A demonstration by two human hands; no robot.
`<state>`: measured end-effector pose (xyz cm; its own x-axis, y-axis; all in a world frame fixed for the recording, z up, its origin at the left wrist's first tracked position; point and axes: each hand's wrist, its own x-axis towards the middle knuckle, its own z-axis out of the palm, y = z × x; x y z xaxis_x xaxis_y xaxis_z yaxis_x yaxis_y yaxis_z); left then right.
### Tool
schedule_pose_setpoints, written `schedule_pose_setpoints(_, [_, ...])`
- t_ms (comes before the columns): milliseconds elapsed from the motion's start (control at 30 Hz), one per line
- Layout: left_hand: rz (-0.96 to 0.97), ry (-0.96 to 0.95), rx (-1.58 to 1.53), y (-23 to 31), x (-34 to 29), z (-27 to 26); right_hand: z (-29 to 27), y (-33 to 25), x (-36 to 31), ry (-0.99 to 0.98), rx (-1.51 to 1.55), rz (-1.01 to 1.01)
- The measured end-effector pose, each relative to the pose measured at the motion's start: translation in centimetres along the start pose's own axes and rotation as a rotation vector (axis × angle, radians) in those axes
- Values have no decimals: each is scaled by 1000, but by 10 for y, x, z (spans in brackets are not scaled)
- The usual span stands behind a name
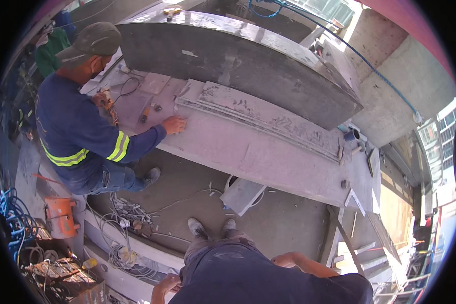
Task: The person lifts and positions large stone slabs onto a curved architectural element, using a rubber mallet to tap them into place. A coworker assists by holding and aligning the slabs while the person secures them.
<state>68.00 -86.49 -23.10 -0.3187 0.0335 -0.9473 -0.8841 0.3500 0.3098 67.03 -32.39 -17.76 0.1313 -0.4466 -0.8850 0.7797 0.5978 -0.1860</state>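
Observation:
My left hand point(169, 282) hangs low beside my left hip, with its fingers curled; whatever they may hold is too small to make out. Against the right side of my waist rests my right hand point(286, 260), its fingers mostly hidden by my dark shirt point(268, 276). Ahead of me is a long pale workbench point(228, 142). At its left end, a co-worker in a dark blue top point(78, 119) grips an orange power tool point(110, 107) in one hand and rests the other hand point(174, 124) on the bench top.
Stacked stone strips point(258, 114) lie before a large dark slab point(228, 66) on the bench. On the floor, a grey offcut point(243, 195) leans on a bucket, near loose cables point(131, 258) and rubble point(131, 212). An orange machine point(61, 217) stands at left; boards point(347, 235) lean at right.

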Motion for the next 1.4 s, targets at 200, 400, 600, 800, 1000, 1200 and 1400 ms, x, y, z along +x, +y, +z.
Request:
schedule_pose_setpoints(200, [188, -54, 185, 48, 22, 28, 37, 79, 28, -159, 329, -113])
schedule_pose_setpoints(400, [155, -86, 163, 71, 22, 55, 80, 138, 64, -101, 462, -213])
schedule_pose_setpoints(600, [74, -114, 152, 82, 28, 86, 118, 185, 74, -38, 577, -289])
schedule_pose_setpoints(800, [21, -139, 115, 79, 20, 103, 158, 210, 75, -9, 667, -343])
schedule_pose_setpoints(1000, [-38, -112, -17, 62, -4, 106, 166, 224, 75, -22, 678, -348])
schedule_pose_setpoints(1200, [-107, -44, -193, 33, -49, 108, 159, 242, 72, -38, 642, -290])
schedule_pose_setpoints(1400, [-46, -62, -338, 12, -83, 115, 106, 228, 63, 95, 505, -191])
